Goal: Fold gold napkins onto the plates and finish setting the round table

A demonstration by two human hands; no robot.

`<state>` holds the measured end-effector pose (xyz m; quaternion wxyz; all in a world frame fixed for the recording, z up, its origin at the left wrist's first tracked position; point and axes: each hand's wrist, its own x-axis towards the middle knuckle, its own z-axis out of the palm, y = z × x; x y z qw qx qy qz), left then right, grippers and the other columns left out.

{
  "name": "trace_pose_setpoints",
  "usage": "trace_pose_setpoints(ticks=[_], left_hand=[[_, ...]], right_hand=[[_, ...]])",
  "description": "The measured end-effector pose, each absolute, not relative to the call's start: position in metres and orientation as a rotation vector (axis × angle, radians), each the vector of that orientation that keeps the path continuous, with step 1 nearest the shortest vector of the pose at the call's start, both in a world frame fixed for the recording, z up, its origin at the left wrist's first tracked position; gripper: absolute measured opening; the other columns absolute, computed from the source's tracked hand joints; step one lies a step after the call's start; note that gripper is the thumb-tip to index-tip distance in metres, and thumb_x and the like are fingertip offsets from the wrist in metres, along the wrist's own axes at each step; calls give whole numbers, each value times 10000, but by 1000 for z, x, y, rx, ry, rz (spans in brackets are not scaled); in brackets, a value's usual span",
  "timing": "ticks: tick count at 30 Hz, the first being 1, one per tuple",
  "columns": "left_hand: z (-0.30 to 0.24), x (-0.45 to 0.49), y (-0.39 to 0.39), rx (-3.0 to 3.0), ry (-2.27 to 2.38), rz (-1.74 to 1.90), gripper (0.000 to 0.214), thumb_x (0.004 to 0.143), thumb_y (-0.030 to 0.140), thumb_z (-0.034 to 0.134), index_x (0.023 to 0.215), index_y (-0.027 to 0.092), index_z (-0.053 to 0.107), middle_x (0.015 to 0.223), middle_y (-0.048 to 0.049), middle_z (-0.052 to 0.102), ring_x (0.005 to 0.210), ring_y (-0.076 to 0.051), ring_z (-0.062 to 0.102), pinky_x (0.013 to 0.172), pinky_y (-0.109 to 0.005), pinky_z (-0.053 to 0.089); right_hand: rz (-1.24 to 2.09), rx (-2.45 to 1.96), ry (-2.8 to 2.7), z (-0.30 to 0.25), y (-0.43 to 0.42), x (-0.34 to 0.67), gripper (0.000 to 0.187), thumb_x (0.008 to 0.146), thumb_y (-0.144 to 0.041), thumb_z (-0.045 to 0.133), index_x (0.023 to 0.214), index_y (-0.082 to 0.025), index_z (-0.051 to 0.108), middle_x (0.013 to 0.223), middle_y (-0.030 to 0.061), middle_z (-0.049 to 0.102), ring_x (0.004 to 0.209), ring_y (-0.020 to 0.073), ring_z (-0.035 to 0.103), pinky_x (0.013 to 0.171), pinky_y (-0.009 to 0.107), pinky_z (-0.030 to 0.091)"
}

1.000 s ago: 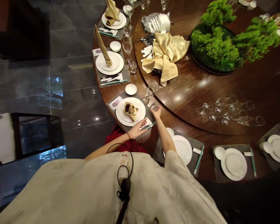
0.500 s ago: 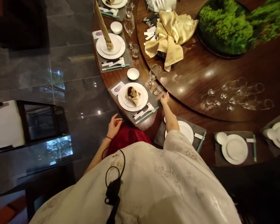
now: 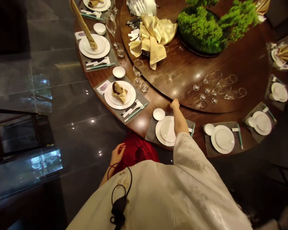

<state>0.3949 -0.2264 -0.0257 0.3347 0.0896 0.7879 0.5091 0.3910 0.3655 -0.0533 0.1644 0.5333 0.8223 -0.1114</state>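
Note:
My right hand (image 3: 175, 103) reaches over the table to the edge of the wooden turntable (image 3: 158, 76). Its fingers look curled in, with nothing seen in them. Below the forearm lie a small white bowl (image 3: 158, 114) and stacked white plates (image 3: 165, 134), partly covered by the arm. To the hand's left, a tumbler (image 3: 145, 87) and a stemmed glass (image 3: 138, 67) stand upright beside a setting with a folded gold napkin (image 3: 119, 92). My left hand (image 3: 118, 154) hangs by the red skirt, holding nothing, its fingers loosely bent and apart.
Several stemmed glasses (image 3: 213, 86) lie on their sides on the turntable. Gold cloth napkins (image 3: 156, 32) are heaped there, near a green plant centrepiece (image 3: 201, 28). More plate settings (image 3: 222, 139) follow the table's rim. A dark chair (image 3: 14, 134) stands at left.
My right hand has moved away from the tumbler, rightward to the turntable's edge. The tumbler stays by its setting. The view has shifted right, and my left hand still hangs by the skirt.

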Motion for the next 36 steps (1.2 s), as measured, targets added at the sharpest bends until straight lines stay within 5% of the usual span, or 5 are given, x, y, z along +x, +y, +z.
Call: trace_pose_setpoints(ticks=[9, 18, 27, 31, 36], left_hand=[[-24, 457, -182, 120, 2244, 1231, 579, 812, 611, 637, 1166, 154, 659, 1059, -136, 758, 961, -261, 738, 943, -437, 578], [-7, 564, 19, 24, 2105, 1461, 557, 789, 587, 691, 1106, 128, 665, 990, -113, 759, 925, -253, 743, 958, -449, 582], [28, 608, 97, 135, 2087, 1355, 482, 759, 537, 729, 1077, 177, 689, 935, -60, 755, 922, -271, 744, 1034, -534, 540], [22, 615, 119, 91, 2019, 1378, 388, 766, 448, 762, 1088, 242, 699, 935, -4, 742, 953, -263, 740, 1130, -560, 465], [29, 625, 139, 102, 1892, 1401, 321, 772, 390, 761, 1063, 270, 700, 940, 9, 737, 977, -275, 738, 1136, -575, 461]], right_hand=[[-313, 1193, 2563, -55, 437, 470, 528, 964, -98, 330, 1478, -64, 441, 1480, 255, 453, 1371, 304, 425, 1193, 487, 255], [-533, 756, 2748, -85, 477, 547, 613, 975, -87, 326, 1588, -98, 303, 1667, 179, 213, 1543, 284, 214, 1249, 463, 217], [-504, 873, 2669, -45, 492, 606, 478, 993, -57, 283, 1414, -33, 507, 1521, 169, 488, 1375, 202, 478, 1107, 365, 444], [-514, 987, 2535, -41, 506, 627, 387, 933, -93, 446, 1245, -173, 662, 1368, 34, 649, 1231, 156, 601, 970, 252, 511], [-560, 1095, 2376, -16, 533, 658, 240, 861, -158, 617, 1063, -228, 725, 1376, 33, 645, 1203, 224, 639, 933, 365, 555]])
